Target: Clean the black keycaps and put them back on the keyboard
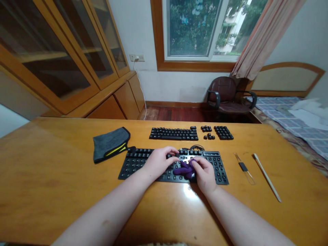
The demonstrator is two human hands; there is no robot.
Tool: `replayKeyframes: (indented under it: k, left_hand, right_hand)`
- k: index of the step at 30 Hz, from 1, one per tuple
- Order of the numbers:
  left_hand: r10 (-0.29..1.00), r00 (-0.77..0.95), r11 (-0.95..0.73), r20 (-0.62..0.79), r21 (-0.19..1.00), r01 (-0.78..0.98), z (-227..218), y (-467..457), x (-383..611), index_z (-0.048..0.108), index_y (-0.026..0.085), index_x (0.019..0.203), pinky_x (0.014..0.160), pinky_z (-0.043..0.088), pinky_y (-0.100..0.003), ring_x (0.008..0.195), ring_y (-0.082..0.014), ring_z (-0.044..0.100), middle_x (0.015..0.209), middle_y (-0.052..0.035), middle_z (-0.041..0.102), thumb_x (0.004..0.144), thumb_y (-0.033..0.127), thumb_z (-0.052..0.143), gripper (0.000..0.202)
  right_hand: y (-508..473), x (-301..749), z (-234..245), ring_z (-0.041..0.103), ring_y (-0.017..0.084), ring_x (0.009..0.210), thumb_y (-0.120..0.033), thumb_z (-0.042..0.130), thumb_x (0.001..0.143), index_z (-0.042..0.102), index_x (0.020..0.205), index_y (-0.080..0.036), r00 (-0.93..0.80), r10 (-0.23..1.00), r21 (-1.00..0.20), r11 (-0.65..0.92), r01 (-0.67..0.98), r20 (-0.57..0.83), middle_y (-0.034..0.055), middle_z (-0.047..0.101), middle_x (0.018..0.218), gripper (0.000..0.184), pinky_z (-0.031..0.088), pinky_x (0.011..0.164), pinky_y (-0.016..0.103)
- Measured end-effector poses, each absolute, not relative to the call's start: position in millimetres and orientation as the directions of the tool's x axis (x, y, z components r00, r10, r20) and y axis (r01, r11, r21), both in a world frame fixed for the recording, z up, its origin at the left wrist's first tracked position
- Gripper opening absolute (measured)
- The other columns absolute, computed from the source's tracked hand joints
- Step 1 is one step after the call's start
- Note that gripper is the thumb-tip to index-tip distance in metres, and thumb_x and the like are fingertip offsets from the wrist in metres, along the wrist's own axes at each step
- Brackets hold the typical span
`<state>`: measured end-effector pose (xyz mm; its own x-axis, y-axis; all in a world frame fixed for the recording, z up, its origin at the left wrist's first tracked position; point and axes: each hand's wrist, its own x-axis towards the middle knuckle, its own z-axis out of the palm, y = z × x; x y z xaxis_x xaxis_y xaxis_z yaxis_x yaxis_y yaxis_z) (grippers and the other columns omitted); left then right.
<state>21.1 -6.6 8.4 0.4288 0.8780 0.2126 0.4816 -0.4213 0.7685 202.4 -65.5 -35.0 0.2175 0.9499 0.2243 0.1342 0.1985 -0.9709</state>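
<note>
A black keyboard (pixel 138 163) lies in front of me, most of its keycaps off so that the switch posts show. Its top row still carries caps. Pinched between the fingers of my right hand (pixel 205 174) is a purple lump of soft cleaning putty (pixel 185 169), which hangs in thick strands over the keyboard's middle. My left hand (pixel 161 161) rests over the board just left of the putty, thumb and fingers apart with nothing seen between them. Both hands cover part of the switches.
Removed keycaps (pixel 173 134) stand in rows behind the keyboard, with a number-pad block (pixel 223 132) at right. A grey cloth (pixel 110 143) lies left. A wire keycap puller (pixel 242 166) and a thin pale brush (pixel 267 177) lie right. A coiled cable (pixel 197 147) sits behind the board.
</note>
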Motion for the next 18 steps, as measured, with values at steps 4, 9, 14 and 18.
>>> replayKeyframes:
  k: [4,9,14,18]
  left_hand:
    - [0.845,0.479,-0.486,0.239,0.716,0.501,18,10,19,0.068,0.022,0.081,0.081,0.049,-0.032,0.084,-0.0201,0.063,0.086,-0.0017,0.07,0.069,0.027,0.067,0.014]
    - [0.872,0.45,-0.409,0.192,0.791,0.454,13,16,18,0.068,0.022,0.092,0.077,0.05,-0.03,0.081,-0.018,0.064,0.087,-0.0023,0.07,0.072,0.026,0.063,0.021]
    - [0.889,0.405,-0.407,0.215,0.776,0.482,7,14,15,0.069,0.021,0.088,0.082,0.048,-0.033,0.087,-0.0197,0.063,0.089,-0.003,0.07,0.071,0.025,0.064,0.018]
    - [0.835,0.483,-0.516,0.263,0.679,0.522,4,15,15,0.069,0.023,0.089,0.083,0.046,-0.034,0.088,-0.0196,0.061,0.09,-0.0025,0.069,0.073,0.026,0.064,0.017]
  right_hand:
    - [-65,202,-34,0.058,0.018,0.071,-0.029,0.055,0.077,0.063,0.068,-0.02,0.209,0.949,-0.966,0.205,0.159,0.236,0.0033,0.064,0.072,0.015,0.046,0.069,0.03]
    - [-65,202,-35,0.059,0.017,0.071,-0.028,0.056,0.077,0.064,0.07,-0.02,0.211,0.951,-0.971,0.201,0.128,0.225,0.0024,0.065,0.072,0.014,0.046,0.068,0.028]
    - [-64,202,-36,0.058,0.017,0.072,-0.027,0.056,0.077,0.064,0.07,-0.02,0.207,0.954,-0.973,0.195,0.122,0.217,0.0027,0.065,0.072,0.013,0.046,0.068,0.028]
    - [-65,202,-34,0.058,0.017,0.07,-0.028,0.055,0.078,0.064,0.071,-0.02,0.2,0.959,-0.978,0.181,0.108,0.2,0.0024,0.064,0.072,0.014,0.046,0.067,0.028]
